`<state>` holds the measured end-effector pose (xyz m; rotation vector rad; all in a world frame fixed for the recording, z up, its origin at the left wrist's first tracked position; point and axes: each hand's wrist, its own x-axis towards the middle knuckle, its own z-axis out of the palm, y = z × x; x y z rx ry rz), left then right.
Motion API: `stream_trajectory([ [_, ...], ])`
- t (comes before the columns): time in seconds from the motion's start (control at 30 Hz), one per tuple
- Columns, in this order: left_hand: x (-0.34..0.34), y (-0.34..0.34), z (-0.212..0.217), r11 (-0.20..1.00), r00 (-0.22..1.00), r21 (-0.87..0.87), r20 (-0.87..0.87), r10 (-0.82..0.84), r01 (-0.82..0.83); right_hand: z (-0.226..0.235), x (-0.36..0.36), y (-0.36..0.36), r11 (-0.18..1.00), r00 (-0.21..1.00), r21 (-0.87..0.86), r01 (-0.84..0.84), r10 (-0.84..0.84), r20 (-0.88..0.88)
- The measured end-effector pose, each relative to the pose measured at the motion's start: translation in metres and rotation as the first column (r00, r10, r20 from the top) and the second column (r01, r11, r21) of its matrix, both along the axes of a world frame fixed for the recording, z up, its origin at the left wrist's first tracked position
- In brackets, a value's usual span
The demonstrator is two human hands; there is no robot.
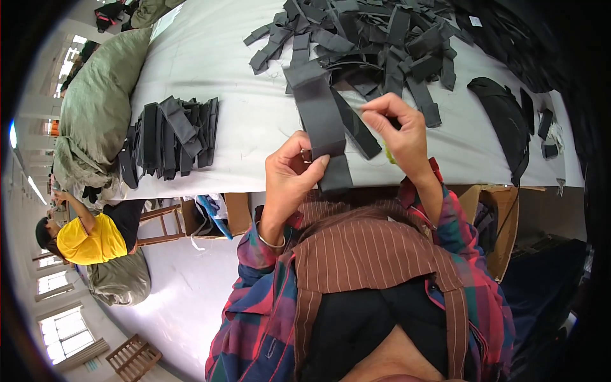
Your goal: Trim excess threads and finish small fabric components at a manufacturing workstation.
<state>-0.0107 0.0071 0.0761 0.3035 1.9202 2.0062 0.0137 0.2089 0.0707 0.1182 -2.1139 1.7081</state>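
Strip (326,130) pinched in my L hand (289,175), over table (210,70) edge.
Long axis runs away from me toward the pile (369,38); R hand (398,127) fingers closed on its upper part, just right. Both touch it.

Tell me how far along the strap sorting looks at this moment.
Done: a neat stack of dark strips lies on the white table. In hand: the left hand pinches one grey strip while the right hand works at its edge. Left: a large loose heap of strips farther back, seemingly most of the job.
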Motion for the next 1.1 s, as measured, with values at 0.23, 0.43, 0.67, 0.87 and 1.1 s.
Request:
stream_trajectory([
  [0.23, -0.022, -0.038, -0.012, 0.981, 0.967, 0.14, 0.199, -0.158, 0.132, -0.007, 0.004, 0.007, 0.96, 0.986, -0.28, -0.012, 0.057, 0.155],
  [0.43, -0.019, -0.022, -0.014, 0.999, 0.983, -0.051, -0.184, 0.005, -0.015, -0.003, 0.001, -0.004, 0.957, 0.982, -0.287, -0.053, 0.103, 0.161],
  [0.67, 0.011, 0.02, -0.003, 0.925, 0.721, -0.364, -0.67, -0.178, -0.111, -0.006, -0.008, -0.027, 0.94, 0.977, -0.332, -0.08, 0.14, 0.162],
  [0.87, 0.009, 0.018, -0.008, 0.919, 0.772, -0.395, -0.586, -0.245, -0.009, -0.016, -0.006, -0.022, 0.942, 0.965, -0.33, -0.061, 0.14, 0.222],
  [1.1, -0.01, 0.028, -0.015, 0.98, 0.836, -0.163, -0.548, 0.009, -0.118, -0.012, 0.004, -0.022, 0.942, 0.954, -0.27, -0.198, 0.248, 0.167],
])
